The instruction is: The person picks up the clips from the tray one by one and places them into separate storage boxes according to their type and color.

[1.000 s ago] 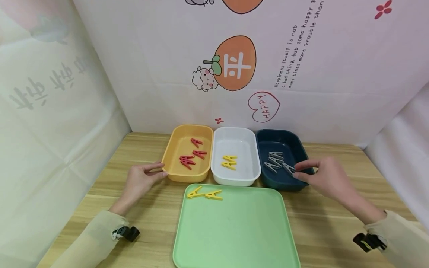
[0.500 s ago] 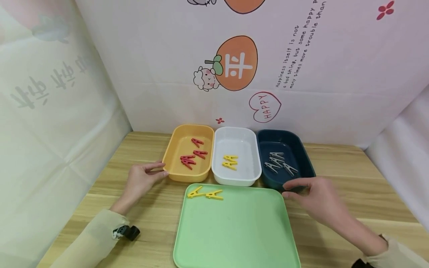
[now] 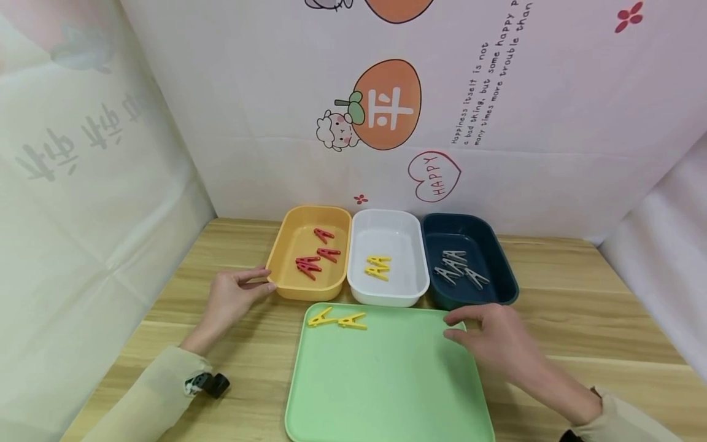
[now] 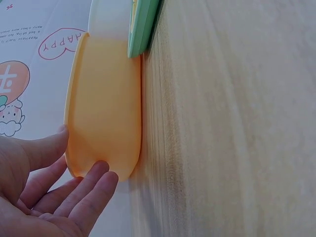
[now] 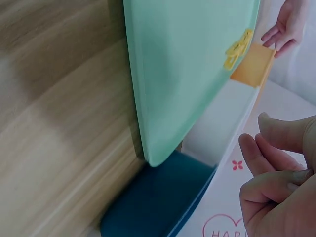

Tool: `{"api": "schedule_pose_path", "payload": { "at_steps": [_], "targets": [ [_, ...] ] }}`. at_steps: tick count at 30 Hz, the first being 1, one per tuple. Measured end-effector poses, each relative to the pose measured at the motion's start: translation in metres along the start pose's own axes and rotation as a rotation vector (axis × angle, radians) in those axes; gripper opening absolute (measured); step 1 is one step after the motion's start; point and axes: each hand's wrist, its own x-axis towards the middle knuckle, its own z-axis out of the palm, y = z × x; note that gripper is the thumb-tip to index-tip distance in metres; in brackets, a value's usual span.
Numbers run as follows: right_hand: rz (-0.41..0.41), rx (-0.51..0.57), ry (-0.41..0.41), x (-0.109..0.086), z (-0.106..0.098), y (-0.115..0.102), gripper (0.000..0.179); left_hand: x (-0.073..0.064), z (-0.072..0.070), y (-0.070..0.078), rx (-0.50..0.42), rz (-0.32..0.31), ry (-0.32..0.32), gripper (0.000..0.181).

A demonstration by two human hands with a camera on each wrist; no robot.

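Note:
My left hand [image 3: 234, 298] rests at the near left corner of the orange-yellow bin [image 3: 301, 293]; in the left wrist view, thumb and fingertips lie along its end. Several red clothespins [image 3: 309, 265] lie inside that bin. Over the far right corner of the green tray [image 3: 386, 380] hovers my right hand [image 3: 497, 341], thumb and fingers apart with nothing between them. Two yellow clothespins [image 3: 351, 321] lie near the tray's far left corner. Yellow clothespins [image 3: 378, 272] also lie in the white bin [image 3: 386, 230], and several grey clothespins [image 3: 453, 264] in the dark blue bin [image 3: 499, 288].
The three bins stand side by side against a printed white backdrop [image 3: 265, 135], just behind the tray. Wooden tabletop [image 3: 248, 368] shows on both sides of the tray. A white cloth wall [image 3: 83, 245] rises at the left.
My right hand has drawn back from the grey clothespins in the dark blue bin, moving left and nearer to above the tray's corner. My left hand has stayed at its bin.

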Motion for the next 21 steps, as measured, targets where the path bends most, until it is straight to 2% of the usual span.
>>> {"api": "schedule_pose_path", "payload": {
  "at_steps": [11, 17, 21],
  "targets": [
    [-0.017, 0.027, -0.037, 0.008, 0.02, -0.013, 0.016, 0.0, -0.001, 0.0, -0.021, 0.0, -0.002, 0.038],
    [-0.06, 0.023, -0.087, 0.015, 0.033, -0.02, 0.019, 0.0, 0.0, -0.001, -0.019, 0.011, 0.001, 0.038],
    [-0.053, 0.03, -0.125, 0.022, 0.041, -0.027, 0.02, 0.0, 0.0, -0.001, -0.017, 0.011, -0.001, 0.038]
  ]
}}
